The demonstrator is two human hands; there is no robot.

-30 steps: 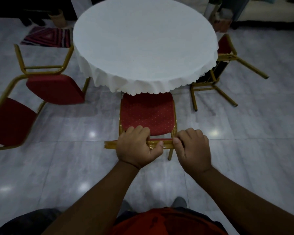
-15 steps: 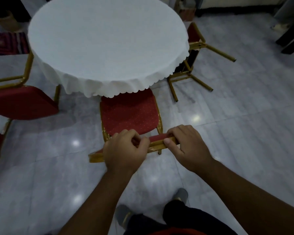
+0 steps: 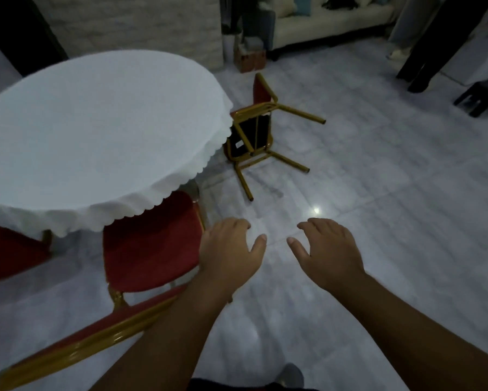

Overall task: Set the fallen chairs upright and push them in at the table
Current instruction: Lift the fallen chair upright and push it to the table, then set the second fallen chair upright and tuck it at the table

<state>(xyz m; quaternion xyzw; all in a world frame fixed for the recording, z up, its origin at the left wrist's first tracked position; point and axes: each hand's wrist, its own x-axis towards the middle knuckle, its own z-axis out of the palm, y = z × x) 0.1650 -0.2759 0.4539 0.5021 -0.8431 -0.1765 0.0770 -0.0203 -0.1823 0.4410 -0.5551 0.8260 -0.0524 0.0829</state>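
Both hands free and spread, left hand (image 3: 231, 249) and right hand (image 3: 326, 252) empty over the floor; near chair (image 3: 152, 244) tucked under table (image 3: 96, 131), fallen chair (image 3: 254, 131) on its side beside the table likely next, needs lifting upright.

Both hands (image 3: 231, 249) have released the chair (image 3: 149, 244)

Open floor (image 3: 364, 221) ahead; table (image 3: 96, 131) and upright chair (image 3: 152, 246) block left, fallen chair (image 3: 254, 131) beyond.
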